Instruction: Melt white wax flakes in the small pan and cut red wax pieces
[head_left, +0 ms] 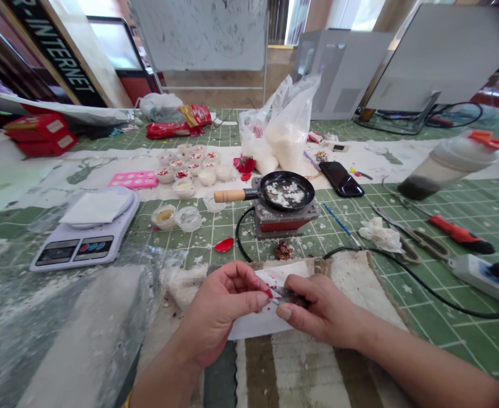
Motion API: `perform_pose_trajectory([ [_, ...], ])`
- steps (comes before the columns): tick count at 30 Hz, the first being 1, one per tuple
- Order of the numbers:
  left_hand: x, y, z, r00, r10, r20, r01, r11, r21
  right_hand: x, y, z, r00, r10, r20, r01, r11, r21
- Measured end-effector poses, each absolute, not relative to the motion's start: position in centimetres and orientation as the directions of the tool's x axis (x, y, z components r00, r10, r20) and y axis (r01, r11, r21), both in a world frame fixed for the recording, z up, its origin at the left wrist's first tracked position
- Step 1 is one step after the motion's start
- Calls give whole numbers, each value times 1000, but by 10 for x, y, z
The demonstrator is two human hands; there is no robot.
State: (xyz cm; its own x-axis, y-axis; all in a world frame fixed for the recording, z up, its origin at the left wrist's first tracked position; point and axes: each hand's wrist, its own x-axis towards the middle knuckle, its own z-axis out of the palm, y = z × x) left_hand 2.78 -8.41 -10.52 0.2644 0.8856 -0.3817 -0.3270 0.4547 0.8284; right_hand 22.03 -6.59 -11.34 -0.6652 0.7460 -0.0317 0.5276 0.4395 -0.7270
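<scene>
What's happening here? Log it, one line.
left hand: red piece; right hand: metal tool; paper: beneath; pan: on stove, white pieces inside

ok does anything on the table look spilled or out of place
Yes: white specks litter the green mat around the hot plate, as if spilled, and a loose red petal lies there, off the white paper. Nothing looks clearly broken.

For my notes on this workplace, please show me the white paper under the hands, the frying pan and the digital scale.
White paper point(255, 324): head view, bare lower part.
Frying pan point(289, 209): head view, front wall.
Digital scale point(95, 248): head view, button panel.
</scene>
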Motion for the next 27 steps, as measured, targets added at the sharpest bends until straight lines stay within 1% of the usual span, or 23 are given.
perform_pose_trajectory([
  [2, 28, -84, -106, 263, 886, -383, -336, 456, 824, 220, -66, -113, -669, 742, -37, 523, 434, -733],
  [8, 29, -84, -104, 253, 882, -398, -335, 465, 819, 220, -66, -113, -676, 737, -23, 534, 468, -704],
  [14, 29, -83, -104, 232, 890, -394, -311, 451, 836, 221, -67, -113, -662, 749, -41, 539, 437, -720],
  [20, 28, -85, -104, 236, 894, -380, -303, 440, 845, 221, -66, -113, -667, 745, -22, 543, 465, -700],
  [27, 29, -84, -106, 210, 907, -366, -261, 413, 873, 219, -67, -112, -654, 755, -57, 547, 420, -724],
])
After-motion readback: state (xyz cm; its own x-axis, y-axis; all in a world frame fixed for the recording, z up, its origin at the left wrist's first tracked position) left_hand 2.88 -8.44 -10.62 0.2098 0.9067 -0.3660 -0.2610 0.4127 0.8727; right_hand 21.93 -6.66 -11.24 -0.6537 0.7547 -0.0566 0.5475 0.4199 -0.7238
